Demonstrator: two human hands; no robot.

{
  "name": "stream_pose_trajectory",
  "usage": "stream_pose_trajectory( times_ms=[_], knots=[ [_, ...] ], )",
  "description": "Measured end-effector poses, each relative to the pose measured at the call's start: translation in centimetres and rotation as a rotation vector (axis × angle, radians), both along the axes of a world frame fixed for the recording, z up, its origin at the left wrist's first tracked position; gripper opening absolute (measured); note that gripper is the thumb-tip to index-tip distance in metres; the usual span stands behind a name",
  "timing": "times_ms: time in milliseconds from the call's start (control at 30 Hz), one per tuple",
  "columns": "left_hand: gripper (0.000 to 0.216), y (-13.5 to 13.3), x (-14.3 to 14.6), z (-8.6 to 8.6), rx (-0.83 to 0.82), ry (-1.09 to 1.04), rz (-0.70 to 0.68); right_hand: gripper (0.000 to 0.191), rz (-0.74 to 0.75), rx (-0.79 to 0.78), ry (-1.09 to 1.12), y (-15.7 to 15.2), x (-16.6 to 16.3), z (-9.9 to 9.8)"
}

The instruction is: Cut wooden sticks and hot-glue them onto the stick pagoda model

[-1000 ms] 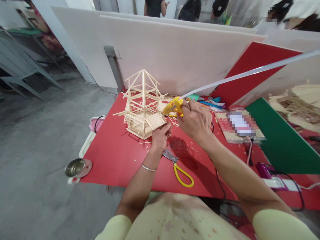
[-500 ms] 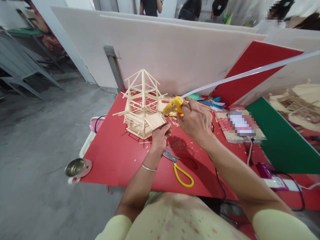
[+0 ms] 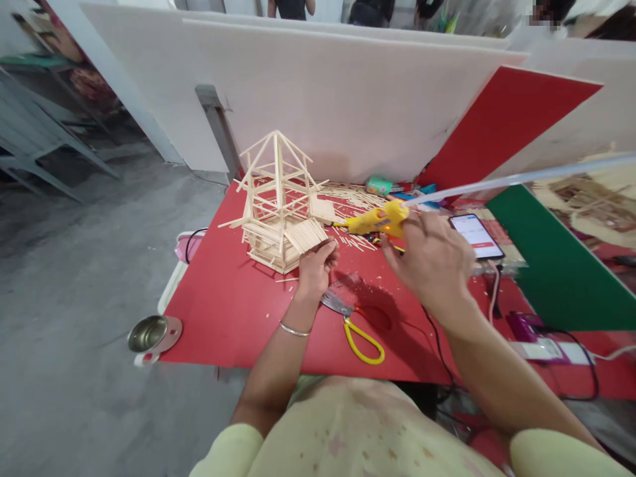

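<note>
Farther from the model (image 3: 279,205): glue gun (image 3: 378,220)

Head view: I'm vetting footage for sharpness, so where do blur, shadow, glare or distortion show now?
In the head view, the right hand and hot glue gun look slightly smeared; a dark shadow falls on the red tabletop beside the scissors; the phone screen glows pale, text illegible; the chair at the left edge looks stretched and soft.
</note>
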State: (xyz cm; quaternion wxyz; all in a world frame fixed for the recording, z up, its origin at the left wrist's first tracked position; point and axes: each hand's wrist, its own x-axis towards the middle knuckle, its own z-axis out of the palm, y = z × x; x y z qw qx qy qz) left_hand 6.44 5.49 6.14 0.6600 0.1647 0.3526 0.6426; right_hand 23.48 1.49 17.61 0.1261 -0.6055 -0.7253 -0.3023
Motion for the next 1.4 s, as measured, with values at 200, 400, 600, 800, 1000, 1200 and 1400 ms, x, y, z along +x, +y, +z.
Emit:
stream_pose_trajectory(
  times_ms=[200, 400, 600, 800, 1000, 1200, 1400],
  knots=[
    [0.037, 0.1, 0.0, 0.1, -0.003, 0.004, -0.011, 0.042, -0.338, -0.123, -0.043, -6.2, 7.0, 1.4],
    [0.038, 0.4, 0.0, -0.4, 0.018, 0.006, -0.009, 0.05, -0.454, -0.434, 0.333, -5.4, 11.5, -4.8],
    [0.04, 0.2, -0.1, -0.3, 0.003, 0.023, -0.004, 0.054, -0.402, -0.644, 0.764, -1.6, 9.0, -13.6],
    [0.038, 0.2, -0.2, 0.0, 0.012, 0.028, 0.011, 0.049, -0.35, -0.692, 0.664, -0.3, 6.3, -15.9],
    [0.039, 0.3, -0.1, -0.2, -0.001, 0.03, 0.005, 0.047, -0.276, -0.49, 0.289, -1.0, 5.6, -12.5],
    [0.039, 0.3, -0.1, -0.7, 0.014, 0.053, -0.012, 0.036, -0.069, -0.618, 0.291, 4.8, 2.9, -9.2],
    [0.04, 0.4, -0.2, -0.6, 0.005, 0.07, -0.006, 0.035, -0.012, -0.745, 0.248, 11.0, -2.0, -11.0]
  ],
)
